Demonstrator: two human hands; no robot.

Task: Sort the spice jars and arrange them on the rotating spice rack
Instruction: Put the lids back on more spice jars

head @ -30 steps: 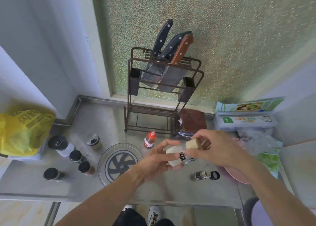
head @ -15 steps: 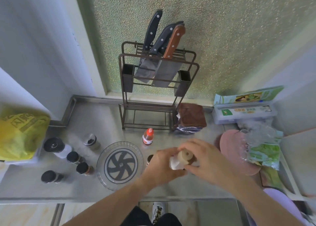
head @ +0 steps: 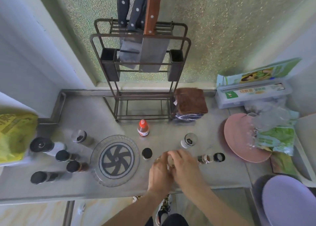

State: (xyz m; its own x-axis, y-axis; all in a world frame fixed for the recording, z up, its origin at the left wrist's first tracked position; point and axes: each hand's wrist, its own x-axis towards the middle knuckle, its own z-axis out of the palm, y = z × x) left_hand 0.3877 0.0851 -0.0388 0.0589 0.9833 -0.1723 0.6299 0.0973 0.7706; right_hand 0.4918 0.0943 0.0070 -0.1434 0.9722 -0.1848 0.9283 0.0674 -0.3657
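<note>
The round clear rotating rack (head: 114, 160) with a dark pinwheel centre lies flat on the steel counter, with no jar on it. My left hand (head: 159, 171) and my right hand (head: 185, 168) are clasped together right of the rack, around a white jar with a tan cap (head: 169, 158) that is almost hidden. Several dark-capped jars (head: 62, 155) stand left of the rack. A red-capped bottle (head: 143, 127), a black-capped jar (head: 147, 153) and a shaker jar (head: 189, 140) stand nearby. A small jar (head: 204, 158) lies on its side beside a loose black cap (head: 219, 157).
A metal knife rack (head: 140, 68) with three knives stands at the back. A brown folded cloth (head: 190, 102) lies beside it. A pink plate (head: 239, 138), plastic bags, a wrap box (head: 253, 95) and a pale plate (head: 290, 201) fill the right side. A yellow bag (head: 15, 135) sits at the left.
Both hands have come down toward the counter with the white jar and closed around it, so the tan cap is almost hidden. The camera has tilted down and closer.
</note>
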